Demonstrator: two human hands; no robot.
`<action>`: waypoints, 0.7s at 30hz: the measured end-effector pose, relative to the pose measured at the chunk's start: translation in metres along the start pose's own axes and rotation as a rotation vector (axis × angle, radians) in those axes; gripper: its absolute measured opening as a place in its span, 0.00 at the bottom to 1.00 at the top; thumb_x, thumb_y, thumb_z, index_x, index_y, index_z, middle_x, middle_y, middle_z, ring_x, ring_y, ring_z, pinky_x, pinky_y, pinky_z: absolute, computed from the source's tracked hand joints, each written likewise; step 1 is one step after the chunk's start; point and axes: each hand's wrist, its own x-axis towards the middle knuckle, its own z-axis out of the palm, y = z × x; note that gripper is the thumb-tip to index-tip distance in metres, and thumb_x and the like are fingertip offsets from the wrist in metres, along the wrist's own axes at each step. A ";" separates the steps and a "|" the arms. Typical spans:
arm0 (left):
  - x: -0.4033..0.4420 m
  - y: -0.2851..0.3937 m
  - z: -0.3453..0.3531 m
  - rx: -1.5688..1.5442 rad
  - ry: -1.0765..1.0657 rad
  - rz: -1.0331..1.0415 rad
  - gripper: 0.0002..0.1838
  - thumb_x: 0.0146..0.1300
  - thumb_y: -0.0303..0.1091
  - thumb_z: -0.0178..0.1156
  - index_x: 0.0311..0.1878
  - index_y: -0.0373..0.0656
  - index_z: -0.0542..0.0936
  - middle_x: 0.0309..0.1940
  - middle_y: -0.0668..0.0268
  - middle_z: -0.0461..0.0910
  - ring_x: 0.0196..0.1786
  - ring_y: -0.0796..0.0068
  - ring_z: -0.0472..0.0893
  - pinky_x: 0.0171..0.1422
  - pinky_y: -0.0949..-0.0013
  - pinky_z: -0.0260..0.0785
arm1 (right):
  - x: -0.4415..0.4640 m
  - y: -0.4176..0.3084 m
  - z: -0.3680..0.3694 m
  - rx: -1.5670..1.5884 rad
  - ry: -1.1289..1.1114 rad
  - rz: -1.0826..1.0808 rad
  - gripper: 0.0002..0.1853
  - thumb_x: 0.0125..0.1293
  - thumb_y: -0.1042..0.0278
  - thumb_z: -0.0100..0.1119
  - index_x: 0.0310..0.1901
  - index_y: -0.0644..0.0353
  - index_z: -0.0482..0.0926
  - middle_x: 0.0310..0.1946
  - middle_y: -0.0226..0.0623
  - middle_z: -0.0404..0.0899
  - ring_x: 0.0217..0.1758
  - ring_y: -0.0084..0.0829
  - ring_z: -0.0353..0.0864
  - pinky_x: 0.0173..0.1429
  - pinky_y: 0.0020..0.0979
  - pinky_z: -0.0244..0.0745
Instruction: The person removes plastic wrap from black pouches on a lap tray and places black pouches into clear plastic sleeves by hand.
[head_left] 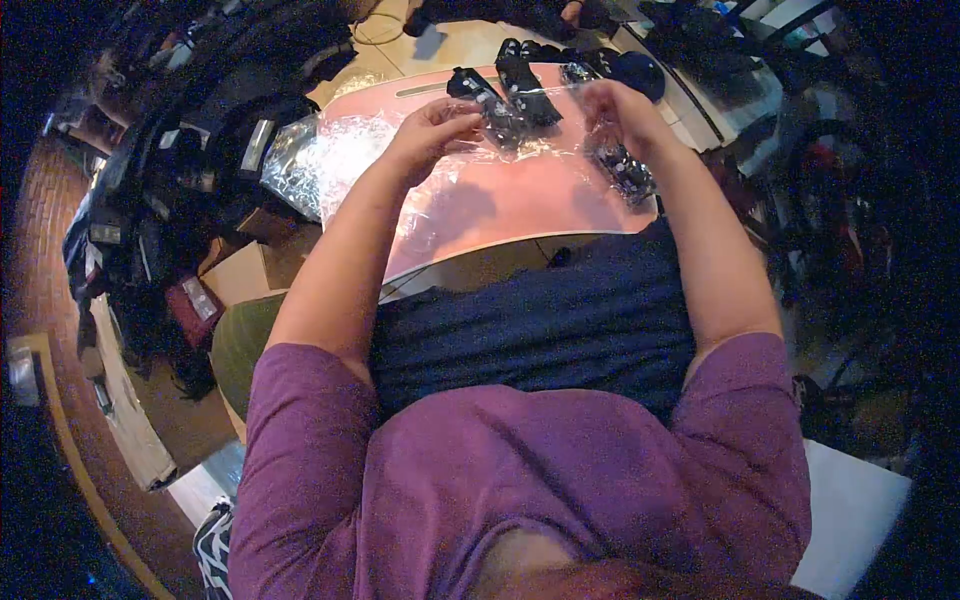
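A clear plastic bag (545,140) is stretched between my two hands above the pink board. My left hand (437,138) is closed, thumb and fingers pinching the bag's left side. On the other side my right hand (625,118) has its fingers curled at the bag's right edge. Dark sock-like items (530,95) with small light marks lie on the board just beyond the bag, some seen through the film. Close below my right hand lies a dark item in shiny wrapping (628,178).
The pink board (560,205) has a white rim. Crumpled clear bags (345,155) cover its left part. Dark packaged goods (180,165) are piled to the left, with a maroon packet (195,305) among them. Part of another person's hand (571,12) shows at the far edge.
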 end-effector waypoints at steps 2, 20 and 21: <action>-0.002 0.007 0.007 0.080 0.046 -0.021 0.15 0.58 0.34 0.61 0.47 0.39 0.74 0.39 0.62 0.77 0.40 0.71 0.77 0.43 0.71 0.71 | -0.003 -0.007 0.016 -0.051 0.015 0.067 0.21 0.58 0.48 0.55 0.40 0.59 0.70 0.27 0.29 0.70 0.28 0.23 0.70 0.33 0.27 0.70; -0.001 -0.019 -0.064 0.081 0.261 -0.047 0.19 0.61 0.38 0.57 0.53 0.41 0.72 0.46 0.63 0.77 0.49 0.69 0.76 0.50 0.70 0.68 | 0.018 0.008 -0.018 -0.308 0.112 -0.117 0.17 0.54 0.70 0.62 0.45 0.67 0.73 0.32 0.35 0.76 0.32 0.25 0.76 0.35 0.24 0.73; -0.002 -0.017 -0.062 0.003 0.294 -0.067 0.19 0.62 0.40 0.56 0.53 0.41 0.72 0.46 0.63 0.77 0.49 0.69 0.75 0.50 0.70 0.68 | 0.020 0.011 -0.019 -0.307 0.111 -0.116 0.17 0.54 0.70 0.62 0.45 0.67 0.73 0.32 0.35 0.76 0.32 0.25 0.76 0.35 0.24 0.73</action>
